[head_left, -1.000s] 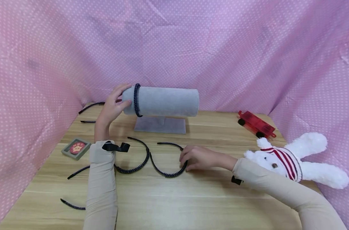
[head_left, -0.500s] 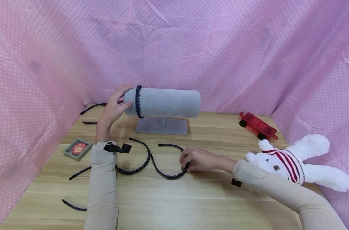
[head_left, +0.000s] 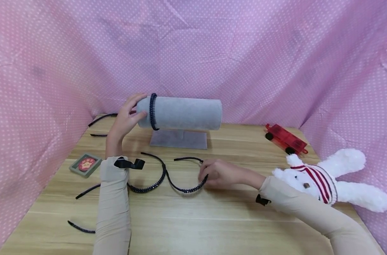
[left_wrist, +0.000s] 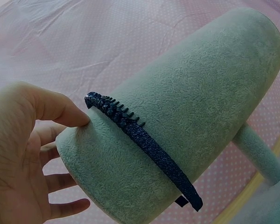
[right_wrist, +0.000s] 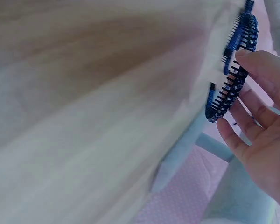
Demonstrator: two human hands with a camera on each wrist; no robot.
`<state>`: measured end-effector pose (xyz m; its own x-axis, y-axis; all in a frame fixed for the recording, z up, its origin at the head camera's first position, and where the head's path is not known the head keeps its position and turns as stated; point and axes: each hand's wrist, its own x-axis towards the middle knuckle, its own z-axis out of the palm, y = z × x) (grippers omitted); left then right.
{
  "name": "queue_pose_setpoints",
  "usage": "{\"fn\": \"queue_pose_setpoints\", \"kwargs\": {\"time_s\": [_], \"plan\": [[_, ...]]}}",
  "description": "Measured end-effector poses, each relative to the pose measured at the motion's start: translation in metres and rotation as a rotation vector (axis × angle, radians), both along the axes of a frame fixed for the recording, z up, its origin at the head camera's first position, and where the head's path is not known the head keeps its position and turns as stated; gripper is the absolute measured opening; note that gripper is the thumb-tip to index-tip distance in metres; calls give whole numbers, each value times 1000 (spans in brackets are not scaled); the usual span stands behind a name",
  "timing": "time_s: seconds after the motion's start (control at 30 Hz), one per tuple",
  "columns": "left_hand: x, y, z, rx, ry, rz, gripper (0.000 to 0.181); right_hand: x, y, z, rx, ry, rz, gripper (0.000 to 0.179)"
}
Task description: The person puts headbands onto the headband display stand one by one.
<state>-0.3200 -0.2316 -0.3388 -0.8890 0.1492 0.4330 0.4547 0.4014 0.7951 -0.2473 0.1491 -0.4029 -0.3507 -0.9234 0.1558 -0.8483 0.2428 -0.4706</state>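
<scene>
Beside the grey velvet stand (head_left: 180,113), in the head view, the left hand (head_left: 126,117) rests on the stand's left end, thumb against the end cap next to the dark headband (head_left: 153,111) already ringed round it; this matches the earlier frames. In front of the stand, the right hand (head_left: 217,173) now pinches the toothed headband (head_left: 187,177) on the table (head_left: 193,219), and its near arc has tipped up since a second ago, so a pick-up looks to be under way. From the left wrist view, the left fingers (left_wrist: 60,112) are relaxed, only touching the stand (left_wrist: 196,102) beside the mounted band (left_wrist: 140,140). From the right wrist view, the right fingertips (right_wrist: 256,60) grip the toothed headband (right_wrist: 231,88).
</scene>
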Motion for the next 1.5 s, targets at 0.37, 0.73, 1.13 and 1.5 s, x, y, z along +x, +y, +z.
{"fn": "queue_pose_setpoints", "kwargs": {"time_s": [0.37, 0.73, 1.13, 1.5], "plan": [[-2, -1, -2, 2, -8, -9, 57, -7, 4, 25, -120, 102, -50, 14], [-1, -2, -2, 12, -26, -8, 58, -15, 11, 35, -250, 193, -113, 19], [-2, -1, -4, 4, -35, -3, 58, -24, 21, 43, -339, 188, -179, 21], [-3, 0, -4, 3, -13, -9, 58, -37, 41, 57, -399, 242, -225, 26]]}}
